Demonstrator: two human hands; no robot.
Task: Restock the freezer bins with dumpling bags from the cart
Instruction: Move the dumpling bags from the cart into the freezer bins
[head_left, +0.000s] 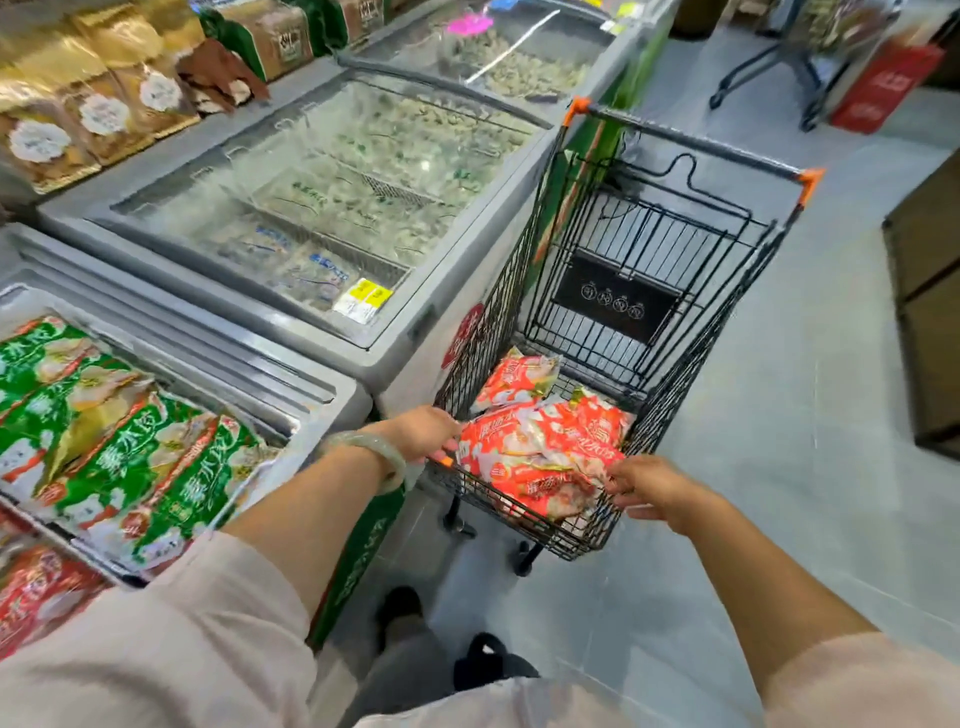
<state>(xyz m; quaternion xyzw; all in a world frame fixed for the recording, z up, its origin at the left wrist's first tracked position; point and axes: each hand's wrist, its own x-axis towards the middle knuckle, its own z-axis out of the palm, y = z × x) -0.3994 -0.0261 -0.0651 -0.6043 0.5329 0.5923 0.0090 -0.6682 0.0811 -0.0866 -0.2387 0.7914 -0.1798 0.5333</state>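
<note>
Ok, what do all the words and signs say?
Nothing reads clearly.
On the green bags: big white characters, too blurred.
On the red bags in the cart: blurred too.
On the yellow price tags: too small.
On the black plaque: four round marks, unreadable.

Stands at wire cart (675, 249) parked beside freezers, orange caps on handle ends. Reaches both bare arms to basket's near end. Pinches near edge of red bags (545, 447) with right hand (644, 488), fingers curled. Curls left hand (421, 434) over rim's near-left corner, touching the pile; grip on rim or bag unclear. Wears pale bracelet (376, 457) on left wrist. Left of cart: open bin (311, 410) packed with green bags (130, 441); red packs (41, 597) in nearer section. Beyond: glass-lidded freezer (395, 332), frosted, pale packs inside. Bread bags (104, 109) shelved behind. Dark shoes (397, 608) on grey floor.
</note>
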